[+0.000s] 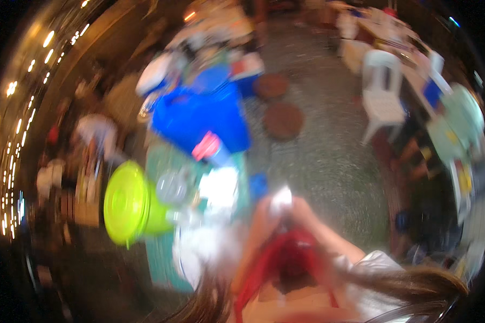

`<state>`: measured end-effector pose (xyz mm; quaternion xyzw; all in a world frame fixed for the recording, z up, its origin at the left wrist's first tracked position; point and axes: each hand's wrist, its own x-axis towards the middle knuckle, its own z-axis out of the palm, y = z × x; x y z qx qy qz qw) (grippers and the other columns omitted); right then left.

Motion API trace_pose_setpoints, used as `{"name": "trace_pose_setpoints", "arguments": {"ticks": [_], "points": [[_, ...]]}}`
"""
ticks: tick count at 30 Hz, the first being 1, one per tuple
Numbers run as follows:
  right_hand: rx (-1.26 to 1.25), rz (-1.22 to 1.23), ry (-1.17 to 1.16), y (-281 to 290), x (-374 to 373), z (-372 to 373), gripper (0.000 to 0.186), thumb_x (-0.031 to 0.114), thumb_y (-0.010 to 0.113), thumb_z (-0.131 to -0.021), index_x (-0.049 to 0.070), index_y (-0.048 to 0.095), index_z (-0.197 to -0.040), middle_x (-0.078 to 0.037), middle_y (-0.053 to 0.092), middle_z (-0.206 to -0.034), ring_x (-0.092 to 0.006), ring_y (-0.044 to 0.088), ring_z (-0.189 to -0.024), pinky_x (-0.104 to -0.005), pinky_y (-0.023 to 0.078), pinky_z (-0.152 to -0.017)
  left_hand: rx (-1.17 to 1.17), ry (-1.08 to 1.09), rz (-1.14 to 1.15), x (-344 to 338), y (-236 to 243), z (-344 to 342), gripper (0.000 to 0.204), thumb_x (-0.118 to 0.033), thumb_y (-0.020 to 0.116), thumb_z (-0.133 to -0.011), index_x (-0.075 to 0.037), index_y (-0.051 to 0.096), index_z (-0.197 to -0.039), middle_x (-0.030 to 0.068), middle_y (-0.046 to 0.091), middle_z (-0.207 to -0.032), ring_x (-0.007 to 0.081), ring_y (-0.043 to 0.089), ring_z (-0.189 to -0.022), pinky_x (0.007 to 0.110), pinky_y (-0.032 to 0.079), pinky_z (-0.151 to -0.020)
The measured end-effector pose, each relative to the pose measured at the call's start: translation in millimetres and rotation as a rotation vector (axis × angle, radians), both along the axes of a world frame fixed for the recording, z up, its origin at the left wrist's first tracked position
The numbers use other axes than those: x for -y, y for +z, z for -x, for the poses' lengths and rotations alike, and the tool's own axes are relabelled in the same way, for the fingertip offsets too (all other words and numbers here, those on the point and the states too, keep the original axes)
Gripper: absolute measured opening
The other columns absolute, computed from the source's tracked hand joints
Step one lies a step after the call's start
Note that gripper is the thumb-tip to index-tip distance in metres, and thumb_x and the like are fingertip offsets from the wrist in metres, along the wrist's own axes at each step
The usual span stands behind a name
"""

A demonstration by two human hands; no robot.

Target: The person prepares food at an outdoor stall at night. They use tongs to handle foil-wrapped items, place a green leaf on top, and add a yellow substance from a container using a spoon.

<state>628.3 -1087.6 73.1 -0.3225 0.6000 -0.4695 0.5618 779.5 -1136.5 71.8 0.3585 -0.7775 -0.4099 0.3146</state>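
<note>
My left hand [263, 214] and my right hand [304, 212] meet close together in front of the red garment [288, 253] on my body. Between their fingertips shows a small bright white thing [281, 198], too smeared to name. The fingers of both hands look closed around it. Just left of them, the teal tabletop [159, 261] carries a glaring white sheet-like thing [219, 188], a clear rounded container [172, 186] and a blurred white cloth or bag [196, 253].
A lime-green tub [125, 202] stands at the table's left. Farther along are a big blue bag [202, 116] and a pink-topped container [206, 146]. Round brown stools [283, 120] and a white plastic chair [383, 102] stand ahead. A person in pale green [458, 121] is at right.
</note>
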Motion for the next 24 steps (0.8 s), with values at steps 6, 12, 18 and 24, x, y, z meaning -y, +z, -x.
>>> {"name": "trace_pose_setpoints", "arguments": {"ticks": [6, 12, 18, 24], "points": [[-0.160, -0.066, -0.291, -3, -87, 53, 0.033, 0.030, 0.069, -0.075, 0.004, 0.062, -0.094, -0.002, 0.062, -0.080, -0.0076, 0.056, -0.073, -0.0212, 0.044, -0.060, -0.205, -0.374, -0.707, -20, -4, 70, 0.065, -0.002, 0.066, -0.074, -0.004, 0.029, -0.128, 0.0138, 0.037, -0.127, 0.0207, 0.049, -0.103, 0.031, 0.045, -0.083], [0.232, 0.023, -0.726, -20, -201, 68, 0.039, 0.030, 0.071, -0.073, 0.005, 0.060, -0.101, -0.001, 0.062, -0.089, -0.0082, 0.056, -0.078, -0.0205, 0.044, -0.060, 0.003, -0.973, -0.322, -76, -23, 154, 0.038, -0.003, 0.066, -0.075, 0.000, 0.048, -0.108, 0.0071, 0.055, -0.101, 0.0132, 0.054, -0.088, 0.026, 0.045, -0.074], [0.010, 0.031, -0.982, -54, -322, 85, 0.032, 0.031, 0.069, -0.074, 0.003, 0.064, -0.087, -0.001, 0.060, -0.071, -0.0098, 0.053, -0.062, -0.0246, 0.044, -0.053, 0.276, -1.187, -0.347, -193, -7, 223, 0.011, -0.006, 0.066, -0.075, 0.000, 0.060, -0.083, 0.0043, 0.060, -0.079, 0.0118, 0.053, -0.074, 0.025, 0.044, -0.069], [-0.445, 0.064, -1.129, -56, -472, 94, 0.044, 0.046, 0.049, -0.084, 0.004, 0.061, -0.087, -0.008, 0.062, -0.070, -0.0180, 0.056, -0.061, -0.0349, 0.045, -0.059, 0.295, -1.461, -0.474, -355, -20, 284, 0.013, -0.002, 0.065, -0.076, 0.001, 0.059, -0.086, 0.0047, 0.061, -0.082, 0.0100, 0.055, -0.076, 0.024, 0.044, -0.070]]}}
